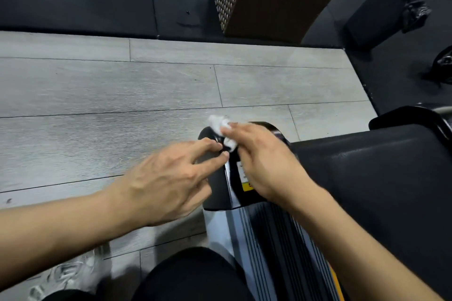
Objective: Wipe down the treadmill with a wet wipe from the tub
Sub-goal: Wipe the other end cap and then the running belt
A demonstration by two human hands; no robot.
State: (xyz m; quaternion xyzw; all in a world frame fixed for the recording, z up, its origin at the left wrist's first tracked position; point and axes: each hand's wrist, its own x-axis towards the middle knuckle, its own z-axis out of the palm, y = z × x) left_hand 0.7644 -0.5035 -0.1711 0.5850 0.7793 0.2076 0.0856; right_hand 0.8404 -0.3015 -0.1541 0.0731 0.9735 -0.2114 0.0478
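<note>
Right hand holds a crumpled white wipe in curled fingers over the treadmill end cap; left hand reaches in, fingers straight, tips touching the wipe's lower edge

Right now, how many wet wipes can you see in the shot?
1. A crumpled white wipe is held by the right hand at the treadmill's rear end cap, with the left hand's fingertips beside it. The tub isn't in view.
</note>
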